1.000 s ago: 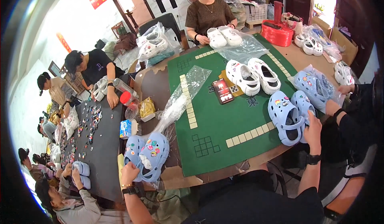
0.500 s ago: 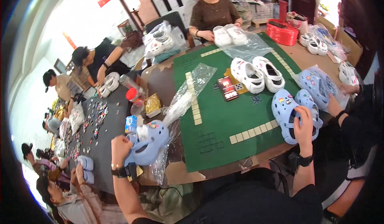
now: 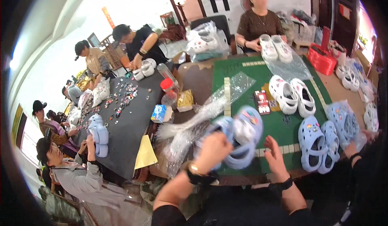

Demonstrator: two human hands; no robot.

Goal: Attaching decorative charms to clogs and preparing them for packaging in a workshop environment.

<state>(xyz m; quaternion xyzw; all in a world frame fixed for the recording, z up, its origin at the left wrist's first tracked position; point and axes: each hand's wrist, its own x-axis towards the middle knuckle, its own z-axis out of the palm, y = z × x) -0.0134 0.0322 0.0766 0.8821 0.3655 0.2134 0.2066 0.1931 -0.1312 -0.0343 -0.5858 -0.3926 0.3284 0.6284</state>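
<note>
My left hand (image 3: pixel 213 150), closed at the heel straps, holds a pair of light blue clogs (image 3: pixel 251 125) with charms and white stuffing above the table's near edge. Motion blurs the pair slightly. My right hand (image 3: pixel 276 159) is raised just right of them, fingers apart, with nothing in it. Beyond that hand, a second pair of blue clogs (image 3: pixel 310 139) stands on the green mat (image 3: pixel 226 66). White clogs (image 3: pixel 283 96) sit farther back on the mat, beside a phone-like red and black rectangle (image 3: pixel 262 102).
Clear plastic bags (image 3: pixel 178 145) lie left of the mat, near a red-lidded jar (image 3: pixel 167 86) and a blue box (image 3: pixel 161 113). At right, a co-worker's hand (image 3: pixel 351 149) touches bagged blue clogs (image 3: pixel 340 119). Across the table, a person holds white clogs (image 3: pixel 275 48).
My left hand has brought the blue clogs rightward from beside the mat to its near edge. My right hand has let go of the other blue pair and moved left. The view has shifted left.
</note>
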